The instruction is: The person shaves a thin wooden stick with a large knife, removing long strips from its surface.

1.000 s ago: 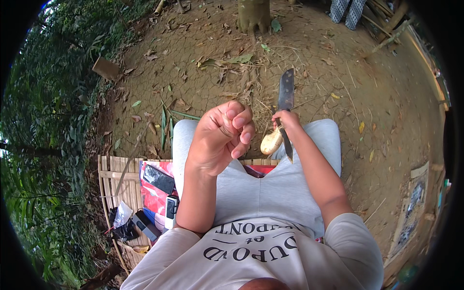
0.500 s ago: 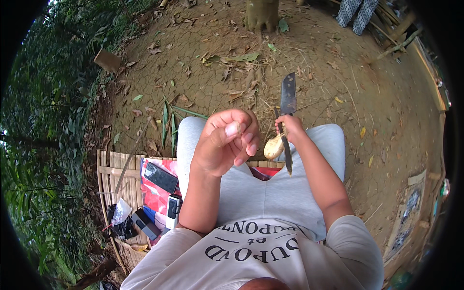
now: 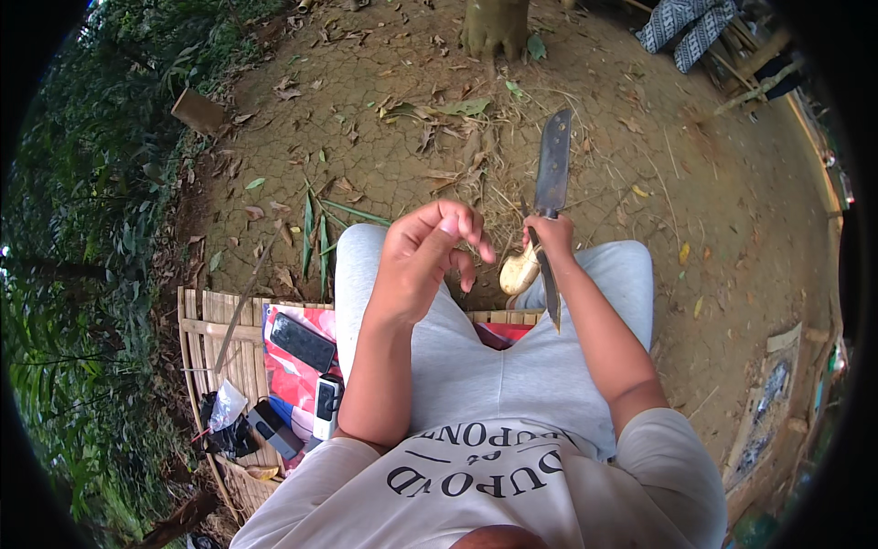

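My right hand [image 3: 551, 236] is closed round a machete, whose broad dark blade [image 3: 553, 160] points up and away from me. From the same fist a narrow dark pointed strip [image 3: 549, 293] sticks out towards my lap; its kind is unclear. Just below the fingers hangs a pale, rounded piece [image 3: 519, 273] with a smooth cream surface; how it joins the machete is hidden. My left hand [image 3: 425, 261] is raised above my left thigh, thumb tip pressed to the curled index finger, other fingers bent. Anything in that pinch is too small to make out.
A bamboo bench [image 3: 215, 316] lies under me, with a phone [image 3: 302, 343] on a red sheet, a white device [image 3: 326, 403] and a black bag [image 3: 233, 435] at left. Cracked soil with dry leaves spreads ahead, before a tree trunk [image 3: 494, 27]. Patterned trousers [image 3: 681, 32] show at far right.
The machete has swung slightly right and its blade reaches farther away from me. My left hand has turned a little, its lower fingers spreading apart.
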Demonstrator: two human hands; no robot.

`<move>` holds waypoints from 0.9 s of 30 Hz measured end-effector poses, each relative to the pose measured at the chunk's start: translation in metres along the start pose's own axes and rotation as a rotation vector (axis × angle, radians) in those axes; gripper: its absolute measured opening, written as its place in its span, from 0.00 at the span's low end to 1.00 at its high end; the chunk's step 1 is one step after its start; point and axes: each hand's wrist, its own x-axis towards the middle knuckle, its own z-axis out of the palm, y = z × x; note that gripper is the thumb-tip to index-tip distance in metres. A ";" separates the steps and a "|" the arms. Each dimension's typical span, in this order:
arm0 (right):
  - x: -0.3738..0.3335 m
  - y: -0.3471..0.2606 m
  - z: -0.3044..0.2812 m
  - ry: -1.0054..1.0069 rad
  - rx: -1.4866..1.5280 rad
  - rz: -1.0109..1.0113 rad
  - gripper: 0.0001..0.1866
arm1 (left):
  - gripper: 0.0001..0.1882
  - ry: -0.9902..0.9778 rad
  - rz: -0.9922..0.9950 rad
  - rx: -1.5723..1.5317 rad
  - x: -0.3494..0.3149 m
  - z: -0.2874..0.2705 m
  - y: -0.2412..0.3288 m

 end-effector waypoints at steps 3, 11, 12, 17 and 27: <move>0.007 -0.003 0.000 0.024 0.089 -0.073 0.04 | 0.06 0.093 0.081 0.148 0.011 0.001 -0.016; 0.048 0.029 0.001 0.210 0.099 -0.121 0.04 | 0.21 -0.059 -0.872 0.480 0.035 -0.012 -0.076; 0.056 0.035 -0.002 0.240 0.060 -0.142 0.04 | 0.22 -0.072 -0.896 0.378 0.036 -0.005 -0.079; 0.068 0.032 -0.004 0.231 0.058 -0.036 0.03 | 0.21 -0.069 -0.882 -0.044 0.035 0.009 -0.098; 0.066 0.003 -0.015 0.146 -0.127 0.021 0.08 | 0.08 0.023 -0.765 -0.112 0.033 0.010 -0.079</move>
